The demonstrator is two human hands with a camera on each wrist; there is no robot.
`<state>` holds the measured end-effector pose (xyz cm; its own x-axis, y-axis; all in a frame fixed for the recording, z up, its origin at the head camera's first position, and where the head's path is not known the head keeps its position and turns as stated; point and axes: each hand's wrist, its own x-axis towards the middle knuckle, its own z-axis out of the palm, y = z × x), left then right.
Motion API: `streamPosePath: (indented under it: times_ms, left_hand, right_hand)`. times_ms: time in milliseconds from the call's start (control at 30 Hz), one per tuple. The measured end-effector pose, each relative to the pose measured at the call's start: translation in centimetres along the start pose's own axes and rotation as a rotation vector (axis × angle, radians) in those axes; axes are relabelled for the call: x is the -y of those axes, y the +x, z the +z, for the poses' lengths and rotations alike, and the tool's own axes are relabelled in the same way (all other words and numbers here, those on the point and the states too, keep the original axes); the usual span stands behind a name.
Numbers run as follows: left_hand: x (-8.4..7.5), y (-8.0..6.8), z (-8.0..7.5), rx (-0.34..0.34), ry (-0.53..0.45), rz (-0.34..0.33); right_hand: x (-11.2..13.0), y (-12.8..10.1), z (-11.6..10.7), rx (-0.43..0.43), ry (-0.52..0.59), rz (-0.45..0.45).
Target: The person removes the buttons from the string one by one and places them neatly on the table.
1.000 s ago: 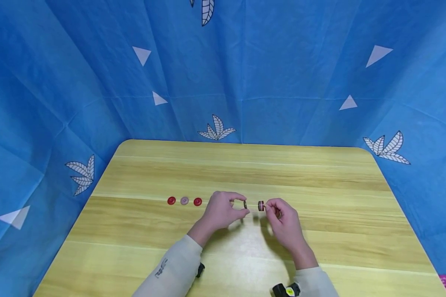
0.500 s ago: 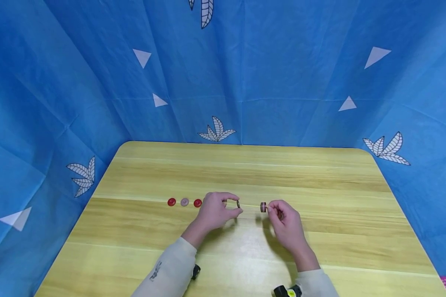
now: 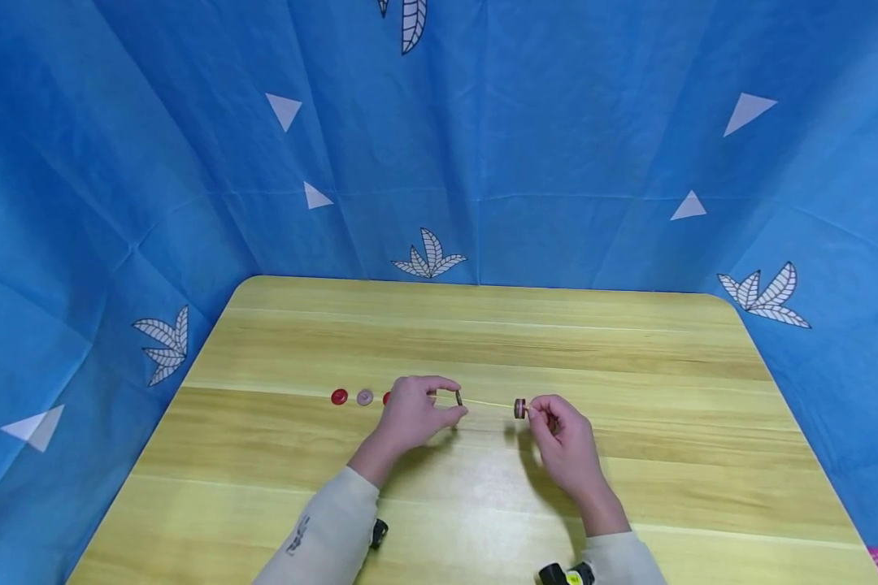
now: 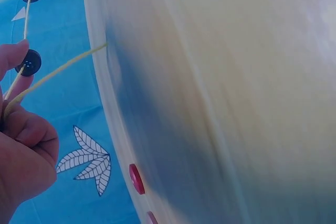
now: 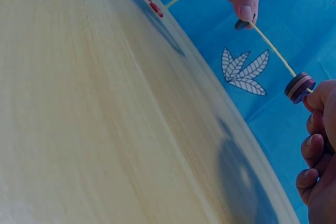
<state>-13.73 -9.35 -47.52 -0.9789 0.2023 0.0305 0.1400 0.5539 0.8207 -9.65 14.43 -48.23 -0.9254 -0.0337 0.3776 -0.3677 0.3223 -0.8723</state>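
A yellow cord [image 3: 486, 403] stretches nearly straight between the 2 hands above the tabletop [image 3: 629, 349]. At its right end, a stack of buttons [image 3: 519, 409], dark and pale layers pressed together, sits just beside the fingertips of the right hand [image 3: 565, 439], whose narrow grip pinches the cord behind the stack. To the left, the left hand [image 3: 417, 414] holds a dark 4-hole button [image 4: 28, 63] on edge by its rim between thumb and finger. The cord passes through that button and on past the left hand to a loose end.

Lying flat in a row farther left are a red button [image 3: 339, 396], a mauve button [image 3: 365, 397] and another red button [image 3: 386, 398], the last partly hidden by the left hand.

The step in hand seems to be threading the dark 4-hole button, with a gap left before the stack. The next move likely calls for keeping the cord taut and sliding that button right until it meets the stack.
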Motion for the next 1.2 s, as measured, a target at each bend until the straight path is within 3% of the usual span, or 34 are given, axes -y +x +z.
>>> streamPosePath:
  times_ms: [467,767,1067,1200]
  left_hand:
    - [0.5,-0.1,-1.0,-0.006,0.011,0.001]
    - [0.9,-0.3,-1.3,-0.009,-0.007,-0.014]
    - [1.1,-0.5,-1.4,-0.037,0.135,-0.035]
    - [1.3,-0.4,-1.3,-0.017,0.117,-0.036]
  right_hand:
    - [0.1,0.0,0.0,0.008,-0.040,0.055]
    - [-4.0,-0.4,0.4,0.028,-0.066,0.089]
    - [-4.4,-0.4,0.2,0.071,-0.123,0.100]
    - [-4.5,-0.4,0.2,0.080,-0.135,0.106]
